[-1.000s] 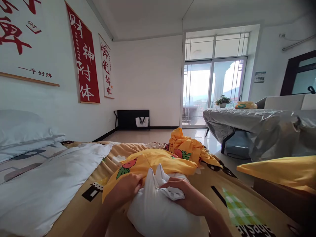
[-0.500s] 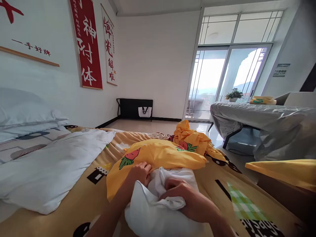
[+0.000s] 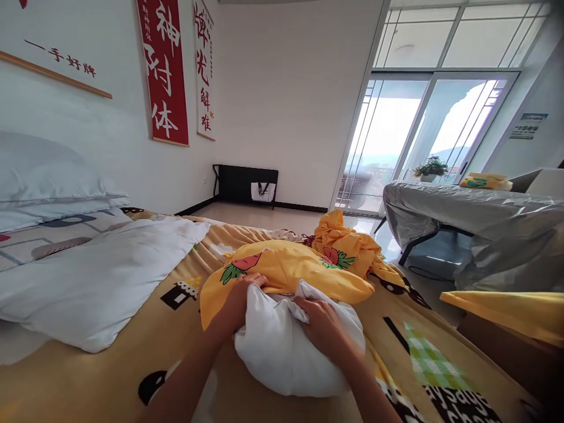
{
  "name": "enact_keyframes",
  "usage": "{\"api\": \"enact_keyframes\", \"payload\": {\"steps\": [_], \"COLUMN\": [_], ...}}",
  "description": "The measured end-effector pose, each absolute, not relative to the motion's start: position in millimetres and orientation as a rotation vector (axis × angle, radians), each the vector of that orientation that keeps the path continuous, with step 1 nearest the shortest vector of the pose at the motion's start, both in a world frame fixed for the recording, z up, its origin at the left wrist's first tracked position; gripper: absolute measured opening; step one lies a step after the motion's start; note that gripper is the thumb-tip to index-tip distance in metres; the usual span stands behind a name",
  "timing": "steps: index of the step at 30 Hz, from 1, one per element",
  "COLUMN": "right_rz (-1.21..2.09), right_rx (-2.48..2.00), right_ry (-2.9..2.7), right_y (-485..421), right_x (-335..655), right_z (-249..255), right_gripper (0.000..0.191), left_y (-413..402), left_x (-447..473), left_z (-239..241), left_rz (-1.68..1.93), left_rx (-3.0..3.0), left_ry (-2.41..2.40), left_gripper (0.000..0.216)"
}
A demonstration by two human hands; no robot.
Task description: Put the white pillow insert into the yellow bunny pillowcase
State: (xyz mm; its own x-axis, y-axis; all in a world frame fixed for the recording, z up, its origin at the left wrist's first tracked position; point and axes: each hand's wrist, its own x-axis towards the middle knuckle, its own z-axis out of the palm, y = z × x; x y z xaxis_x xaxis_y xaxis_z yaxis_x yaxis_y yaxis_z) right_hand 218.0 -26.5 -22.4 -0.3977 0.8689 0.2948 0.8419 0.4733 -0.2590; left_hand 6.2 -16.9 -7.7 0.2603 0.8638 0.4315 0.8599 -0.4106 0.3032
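Note:
A white pillow (image 3: pixel 282 352) lies on the bed in front of me, its far end inside a yellow pillowcase (image 3: pixel 286 267) printed with carrots. My left hand (image 3: pixel 240 296) grips the left edge of the yellow pillowcase opening, fingers curled on the cloth. My right hand (image 3: pixel 319 323) presses on top of the pillow, fingers pinching a fold of its white fabric. More crumpled yellow carrot-print cloth (image 3: pixel 348 244) is heaped just beyond the pillow.
The bed has a tan cartoon-print sheet (image 3: pixel 110 376). A white duvet (image 3: pixel 97 276) and stacked pillows (image 3: pixel 48 188) lie at left. A table under a grey cover (image 3: pixel 476 217) stands at right, with a yellow cushion (image 3: pixel 511 308) nearer. Glass doors (image 3: pixel 423 135) are behind.
The view has tilted and drawn closer. The white pillow has gone further into the yellow pillowcase, and the raised fold of white fabric has been pushed down under my right hand.

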Motion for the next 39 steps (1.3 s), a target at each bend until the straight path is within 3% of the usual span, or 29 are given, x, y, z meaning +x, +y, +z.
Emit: {"api": "enact_keyframes", "payload": {"steps": [4, 8, 12, 16, 18, 20, 26, 29, 31, 33, 36, 39], "right_rz": [0.022, 0.029, 0.08, 0.428, 0.658, 0.788, 0.849, 0.719, 0.463, 0.172, -0.115, -0.27], "right_rx": [-1.661, -1.769, -1.658, -1.505, -1.485, -1.475, -1.39, -1.398, -1.344, -1.225, -1.079, -0.934], "right_ry": [-2.181, -1.987, -1.713, -1.292, -1.044, -0.837, -0.538, -0.589, -0.745, -0.947, -1.337, -1.875], "right_y": [-23.2, -15.2, -4.0, 7.5, 11.9, 15.0, 19.1, 13.3, 3.4, -9.6, -27.3, -37.9], "right_x": [221.8, 230.8, 243.2, 259.7, 268.9, 276.5, 280.2, 270.5, 261.1, 252.1, 242.8, 231.3], "right_z": [-22.9, -22.5, -25.8, -27.1, -27.1, -27.7, -32.6, -31.9, -29.2, -26.0, -23.6, -26.6], "right_gripper": [0.035, 0.026, 0.025, 0.037, 0.04, 0.041, 0.04, 0.044, 0.05, 0.053, 0.042, 0.042], "left_y": [-24.4, -35.7, -43.0, -41.6, -38.0, -33.8, -27.7, -26.6, -24.7, -22.0, -17.9, -14.8], "left_x": [2.4, 1.8, 5.8, 21.4, 28.7, 32.6, 34.1, 35.2, 33.9, 29.2, 16.7, 3.9], "left_z": [-4.7, -14.0, -16.0, -11.6, -14.8, -21.6, -30.6, -32.1, -36.9, -42.4, -43.2, -32.2], "left_rz": [0.776, 0.687, 0.806, 1.401, 1.86, 2.07, 1.484, 1.289, 1.306, 1.449, 1.714, 1.666], "left_rx": [2.687, 2.734, 2.797, 2.603, 2.618, 2.742, 2.665, 2.5, 2.544, 2.672, 2.773, 2.503], "left_ry": [1.999, 2.352, 2.438, 2.586, 2.456, 2.246, 2.394, 2.505, 2.443, 2.29, 1.927, 1.665], "left_gripper": [0.018, 0.036, 0.033, 0.025, 0.017, 0.006, 0.019, 0.035, 0.04, 0.037, 0.033, 0.027]}}
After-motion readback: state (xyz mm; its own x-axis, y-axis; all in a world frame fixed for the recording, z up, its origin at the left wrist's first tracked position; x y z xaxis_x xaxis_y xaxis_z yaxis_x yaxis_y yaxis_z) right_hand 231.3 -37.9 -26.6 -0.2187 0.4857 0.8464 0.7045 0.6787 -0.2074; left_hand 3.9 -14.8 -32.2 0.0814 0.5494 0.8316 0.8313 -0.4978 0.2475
